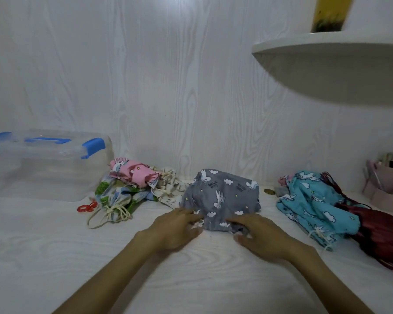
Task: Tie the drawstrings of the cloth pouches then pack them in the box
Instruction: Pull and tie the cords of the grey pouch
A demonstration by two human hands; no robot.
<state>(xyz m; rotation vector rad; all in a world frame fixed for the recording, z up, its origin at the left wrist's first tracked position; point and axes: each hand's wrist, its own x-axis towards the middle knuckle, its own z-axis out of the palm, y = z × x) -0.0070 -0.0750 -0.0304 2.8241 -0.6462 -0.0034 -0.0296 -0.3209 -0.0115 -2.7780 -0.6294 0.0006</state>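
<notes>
A grey unicorn-print pouch (222, 196) lies in the middle of the white table. My left hand (175, 227) holds its near left corner, where a white drawstring (196, 224) shows between fingers and thumb. My right hand (266, 236) pinches the near right edge, fingers on top and thumb below. A clear plastic box (43, 164) with blue clips and a shut lid stands at the far left. Beside it lies a pile of pouches: a pink one (134, 171), a green-and-blue one (118, 198) with knotted cords, and a cream one (170, 191).
To the right lie a turquoise unicorn pouch (313, 200) and a dark red pouch (381, 234). A red clip (86, 208) sits by the pile, a coin (269, 191) behind the grey pouch. A pink organiser (386, 186) stands far right. A white shelf (327, 64) overhangs.
</notes>
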